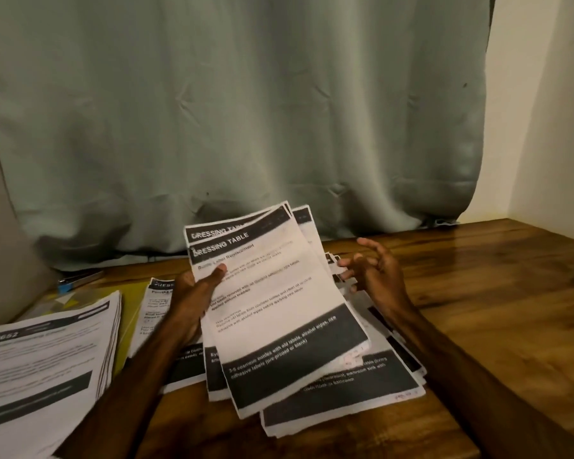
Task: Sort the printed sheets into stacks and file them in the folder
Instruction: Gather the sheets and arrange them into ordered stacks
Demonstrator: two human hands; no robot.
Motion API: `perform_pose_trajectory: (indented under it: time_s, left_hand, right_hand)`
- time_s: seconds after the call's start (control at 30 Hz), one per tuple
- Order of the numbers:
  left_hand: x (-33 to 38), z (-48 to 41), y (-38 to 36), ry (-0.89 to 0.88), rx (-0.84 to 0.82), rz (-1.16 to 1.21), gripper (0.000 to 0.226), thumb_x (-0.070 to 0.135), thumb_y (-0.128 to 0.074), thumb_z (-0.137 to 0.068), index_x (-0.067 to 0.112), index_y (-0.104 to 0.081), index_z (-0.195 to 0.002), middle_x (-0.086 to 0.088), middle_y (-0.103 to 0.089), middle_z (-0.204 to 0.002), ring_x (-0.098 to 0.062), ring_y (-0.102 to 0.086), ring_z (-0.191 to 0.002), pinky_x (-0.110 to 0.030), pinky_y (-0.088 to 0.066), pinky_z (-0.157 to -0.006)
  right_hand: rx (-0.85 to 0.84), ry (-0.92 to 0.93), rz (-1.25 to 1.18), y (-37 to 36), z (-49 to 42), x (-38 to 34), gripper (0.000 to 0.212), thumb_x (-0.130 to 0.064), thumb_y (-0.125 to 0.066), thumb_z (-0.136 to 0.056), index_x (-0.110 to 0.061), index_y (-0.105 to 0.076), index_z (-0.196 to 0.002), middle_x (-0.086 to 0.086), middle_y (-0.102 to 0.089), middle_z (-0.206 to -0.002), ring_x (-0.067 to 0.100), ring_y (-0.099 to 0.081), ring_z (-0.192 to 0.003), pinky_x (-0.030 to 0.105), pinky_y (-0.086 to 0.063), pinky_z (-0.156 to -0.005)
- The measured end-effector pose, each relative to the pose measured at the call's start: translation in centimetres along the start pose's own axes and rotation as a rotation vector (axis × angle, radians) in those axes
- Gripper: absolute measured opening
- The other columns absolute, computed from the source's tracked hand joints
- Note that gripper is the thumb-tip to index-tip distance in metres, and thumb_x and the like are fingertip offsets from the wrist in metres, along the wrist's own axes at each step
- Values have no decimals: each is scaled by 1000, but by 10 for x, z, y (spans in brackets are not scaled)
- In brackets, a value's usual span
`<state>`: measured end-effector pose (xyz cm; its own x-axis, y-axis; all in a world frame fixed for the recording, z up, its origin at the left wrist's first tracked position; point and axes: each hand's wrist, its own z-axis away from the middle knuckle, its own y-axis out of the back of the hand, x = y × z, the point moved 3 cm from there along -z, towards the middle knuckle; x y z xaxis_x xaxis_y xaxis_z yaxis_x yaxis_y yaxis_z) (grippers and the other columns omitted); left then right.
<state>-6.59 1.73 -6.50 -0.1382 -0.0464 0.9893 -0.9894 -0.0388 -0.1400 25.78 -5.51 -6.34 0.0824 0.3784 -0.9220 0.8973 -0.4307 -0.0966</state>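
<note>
The left hand (193, 293) pinches a small fan of "DRESSING TABLE" sheets (279, 293), at least three, thumb on top, lifted above the wooden table (494, 293). The right hand (375, 273) hovers just beside them, fingers spread, holding nothing. Three piles lie below: a thick stack (47, 352) on one yellow folder (130, 313), a thin stack (156, 303), and a loose pile (345, 389).
</note>
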Motion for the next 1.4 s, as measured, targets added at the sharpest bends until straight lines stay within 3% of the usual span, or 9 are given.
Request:
perform_pose_trajectory:
  time_s: [0.2, 0.3, 0.4, 0.53, 0.63, 0.87, 1.07, 1.17, 1.4]
  left_hand:
    - [3, -14, 24, -30, 54, 73, 33, 22, -76, -90, 12, -67, -120, -4, -79, -100, -26, -77, -88, -40, -59, -72]
    - [0, -16, 25, -21, 26, 67, 35, 23, -78, -89, 13, -67, -120, -6, -78, -104, -31, -76, -96, -52, -60, -84]
    - [-2, -18, 27, -31, 2, 63, 37, 23, -77, -88, 13, -66, -121, -7, -78, -106, -33, -75, -98, -56, -58, -89]
    - [-2, -17, 26, -36, 7, 51, 35, 24, -77, -88, 15, -66, -120, -6, -78, -104, -33, -75, -96, -56, -59, -87]
    - [-2, -15, 23, -38, 20, 37, 33, 26, -77, -89, 15, -66, -119, -4, -79, -100, -31, -76, -94, -51, -60, -82]
    - [0, -7, 18, -40, -26, 31, 20, 22, -73, -92, 18, -68, -110, -3, -79, -97, -28, -76, -90, -47, -59, -80]
    - [-2, -3, 14, -7, -131, 52, 35, 20, -73, -91, 13, -64, -123, -13, -76, -111, -38, -73, -103, -60, -55, -94]
    - [-2, -3, 10, -2, -165, 31, 36, 19, -72, -91, 12, -63, -125, -14, -76, -112, -38, -73, -102, -59, -56, -93]
    - [-6, -1, 2, 23, -205, 59, 35, 17, -72, -92, 9, -63, -125, -15, -75, -113, -40, -72, -105, -62, -53, -97]
  right_hand:
    - [66, -61, 512, 30, -17, 21, 15, 2, -72, -88, -12, -73, -89, -1, -72, -87, 15, -70, -84, 30, -60, -85]
    - [-143, -25, 733, 25, -14, 19, 11, -7, -80, -84, -13, -74, -92, -11, -66, -82, -3, -60, -78, 13, -53, -76]
    - [-277, -62, 848, 14, -6, 21, 12, -29, -82, -84, -20, -73, -85, -10, -71, -88, 3, -65, -82, 32, -59, -82]
    - [-356, -55, 981, 5, 5, 15, 43, -47, -82, -81, -18, -71, -112, -17, -65, -101, -5, -54, -68, 9, -41, -58]
    - [-360, -82, 966, 3, 6, 14, 34, -42, -84, -80, -22, -69, -103, -1, -72, -121, -5, -53, -63, 8, -40, -54]
    - [-264, -116, 887, 8, 0, 21, 32, -33, -86, -79, -30, -55, -74, 8, -75, -116, 20, -75, -88, 18, -53, -61]
    - [-95, 67, 673, 19, -8, 8, 12, -25, -78, -88, -17, -69, -91, 1, -76, -96, 5, -70, -73, 18, -55, -60]
    - [66, 141, 501, 28, -13, -1, 18, -26, -73, -93, -11, -74, -101, 2, -77, -98, 14, -73, -82, 36, -61, -71]
    - [-83, -6, 261, 13, -5, -7, 9, -13, -62, -100, -14, -70, -103, 9, -76, -106, 20, -75, -83, 34, -62, -72]
